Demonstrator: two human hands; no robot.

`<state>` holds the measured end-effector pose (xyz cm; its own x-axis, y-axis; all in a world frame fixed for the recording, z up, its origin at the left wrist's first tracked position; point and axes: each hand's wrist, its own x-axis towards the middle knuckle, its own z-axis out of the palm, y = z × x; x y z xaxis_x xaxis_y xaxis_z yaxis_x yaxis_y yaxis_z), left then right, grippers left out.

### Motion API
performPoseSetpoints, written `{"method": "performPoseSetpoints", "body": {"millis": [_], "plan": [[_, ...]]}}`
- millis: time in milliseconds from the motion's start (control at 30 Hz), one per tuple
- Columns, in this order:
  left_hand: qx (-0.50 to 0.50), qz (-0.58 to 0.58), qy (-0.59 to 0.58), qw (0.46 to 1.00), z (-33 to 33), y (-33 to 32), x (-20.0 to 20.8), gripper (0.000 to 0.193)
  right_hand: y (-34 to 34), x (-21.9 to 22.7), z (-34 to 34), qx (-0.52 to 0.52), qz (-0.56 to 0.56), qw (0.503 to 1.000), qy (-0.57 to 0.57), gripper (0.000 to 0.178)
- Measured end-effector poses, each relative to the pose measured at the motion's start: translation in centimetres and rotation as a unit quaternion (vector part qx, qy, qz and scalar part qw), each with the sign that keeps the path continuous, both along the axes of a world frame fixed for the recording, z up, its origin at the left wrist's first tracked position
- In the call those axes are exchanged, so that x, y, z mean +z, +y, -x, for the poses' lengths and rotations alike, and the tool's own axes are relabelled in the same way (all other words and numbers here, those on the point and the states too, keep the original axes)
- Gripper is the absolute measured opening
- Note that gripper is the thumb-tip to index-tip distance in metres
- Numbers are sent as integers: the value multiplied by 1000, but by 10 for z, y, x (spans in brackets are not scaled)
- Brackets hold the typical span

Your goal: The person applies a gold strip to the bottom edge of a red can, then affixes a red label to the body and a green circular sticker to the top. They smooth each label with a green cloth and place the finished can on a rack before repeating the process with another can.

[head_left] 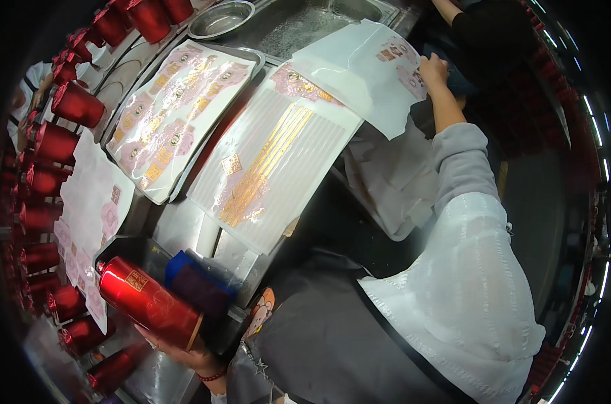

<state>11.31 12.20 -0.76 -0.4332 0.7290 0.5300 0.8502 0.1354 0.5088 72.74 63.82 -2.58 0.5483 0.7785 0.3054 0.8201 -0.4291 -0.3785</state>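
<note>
In my left hand (177, 348), low in the view, lies a glossy red bottle (147, 299), tilted, its narrow neck toward the upper left. The fingers wrap under its lower end and are partly hidden by it. My right hand (435, 70) reaches to the upper right and pinches the edge of a white backing sheet (346, 60) with a few pink and gold decals. That sheet is raised and bent over a decal sheet (272, 178) with long gold strips. Beside it, a tray (257, 64) carries another wet-looking sheet of pink and gold decals (174, 118).
A sink (265, 44) with running water and a metal bowl (221, 19) are at the back. Rows of red bottles (77, 104) line the left, beside a decal sheet (93, 195). A blue-purple cloth (198, 283) lies near me. Crumpled sheets (393, 175) fill a bin; another person's arm (447, 10) shows top right.
</note>
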Motion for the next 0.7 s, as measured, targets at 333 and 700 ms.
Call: {"method": "performPoseSetpoints", "body": {"millis": [333,700], "plan": [[-9,-22,35,999,-13,14,71,113,-49,-38,-15,134,-244,694,663,24],[-303,-90,169,934,-113,217,191,21,-106,159,66,473,-257,702,466,18]]}}
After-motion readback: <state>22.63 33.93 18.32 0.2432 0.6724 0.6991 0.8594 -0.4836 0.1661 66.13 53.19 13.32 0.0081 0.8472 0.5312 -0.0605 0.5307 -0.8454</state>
